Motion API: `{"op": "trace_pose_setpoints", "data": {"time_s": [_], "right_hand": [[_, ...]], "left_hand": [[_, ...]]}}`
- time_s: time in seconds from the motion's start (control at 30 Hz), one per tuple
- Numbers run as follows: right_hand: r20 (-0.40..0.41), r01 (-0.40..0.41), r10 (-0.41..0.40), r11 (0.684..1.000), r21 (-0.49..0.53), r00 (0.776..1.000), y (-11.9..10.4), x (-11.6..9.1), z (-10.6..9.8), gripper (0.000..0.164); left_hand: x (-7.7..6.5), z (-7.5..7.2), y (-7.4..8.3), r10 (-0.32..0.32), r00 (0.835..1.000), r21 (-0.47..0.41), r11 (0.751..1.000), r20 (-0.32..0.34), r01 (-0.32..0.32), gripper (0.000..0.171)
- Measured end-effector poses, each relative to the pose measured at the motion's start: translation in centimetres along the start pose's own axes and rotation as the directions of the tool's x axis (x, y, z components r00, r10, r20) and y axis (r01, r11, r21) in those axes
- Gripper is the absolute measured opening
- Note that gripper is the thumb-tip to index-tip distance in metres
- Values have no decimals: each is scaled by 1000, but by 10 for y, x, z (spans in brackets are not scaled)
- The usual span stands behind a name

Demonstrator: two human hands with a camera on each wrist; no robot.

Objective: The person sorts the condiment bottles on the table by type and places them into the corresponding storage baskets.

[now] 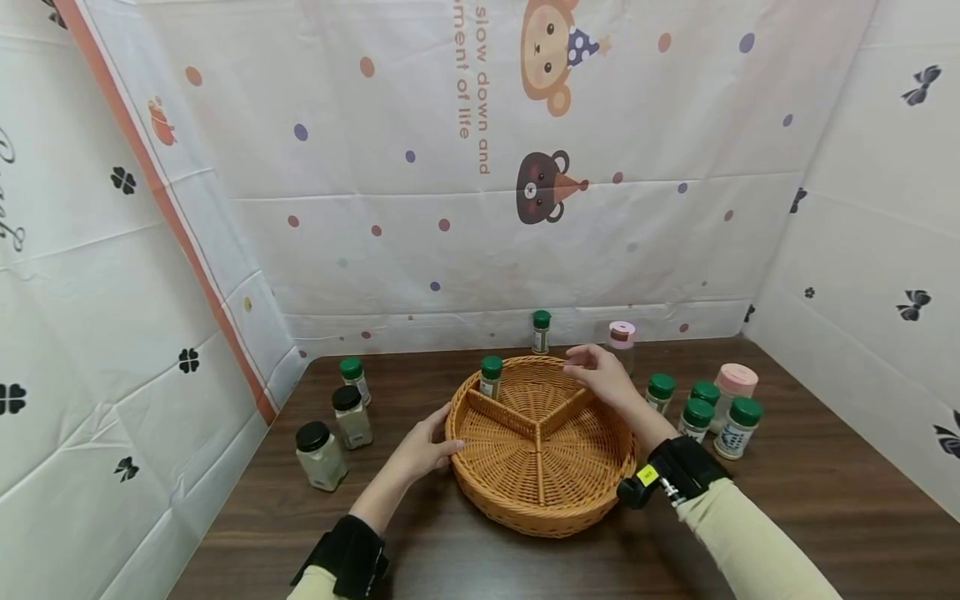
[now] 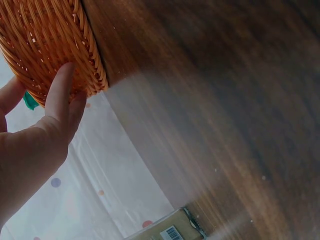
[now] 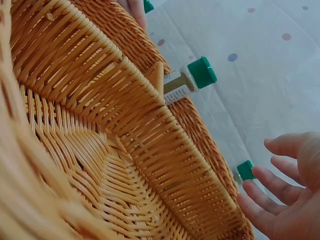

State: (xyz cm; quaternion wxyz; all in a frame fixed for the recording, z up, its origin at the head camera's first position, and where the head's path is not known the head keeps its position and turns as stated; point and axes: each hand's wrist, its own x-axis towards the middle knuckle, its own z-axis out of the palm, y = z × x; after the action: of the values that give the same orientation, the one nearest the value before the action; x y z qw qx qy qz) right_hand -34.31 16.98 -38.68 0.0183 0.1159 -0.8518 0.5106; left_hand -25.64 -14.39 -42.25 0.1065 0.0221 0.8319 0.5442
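A round wicker basket (image 1: 543,523) with three compartments sits on the table. My left hand (image 1: 422,447) holds its left rim, the thumb over the edge; in the left wrist view, the left hand's fingers (image 2: 60,95) lie along the woven outer wall. One green-capped seasoning jar (image 1: 491,382) stands in the back left compartment, leaning slightly in the right wrist view. Over the back right rim is my right hand (image 1: 602,380), fingers spread and loosely bent, holding nothing. Just behind the basket stands another green-capped jar (image 1: 541,335).
Right of the basket are several green-capped jars (image 1: 738,431) and a jar with a wide pink lid (image 1: 736,382). A pink-lidded jar (image 1: 622,336) stands partly behind my right hand. To the left are two black-capped jars (image 1: 322,458) and a green-capped one (image 1: 356,377). Printed cloth (image 1: 465,250) hangs behind.
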Motion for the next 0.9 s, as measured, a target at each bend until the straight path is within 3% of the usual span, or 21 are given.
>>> {"op": "trace_pose_setpoints", "data": {"time_s": [0.43, 0.9], "right_hand": [[-99, 32, -40, 996, -82, 994, 4, -9, -18, 32], [-147, 54, -78, 985, -162, 986, 9, -20, -47, 36]], "left_hand": [[2, 2, -2, 8, 1000, 7, 1000, -7, -8, 72], [2, 1, -6, 15, 1000, 8, 1000, -9, -15, 72]]}}
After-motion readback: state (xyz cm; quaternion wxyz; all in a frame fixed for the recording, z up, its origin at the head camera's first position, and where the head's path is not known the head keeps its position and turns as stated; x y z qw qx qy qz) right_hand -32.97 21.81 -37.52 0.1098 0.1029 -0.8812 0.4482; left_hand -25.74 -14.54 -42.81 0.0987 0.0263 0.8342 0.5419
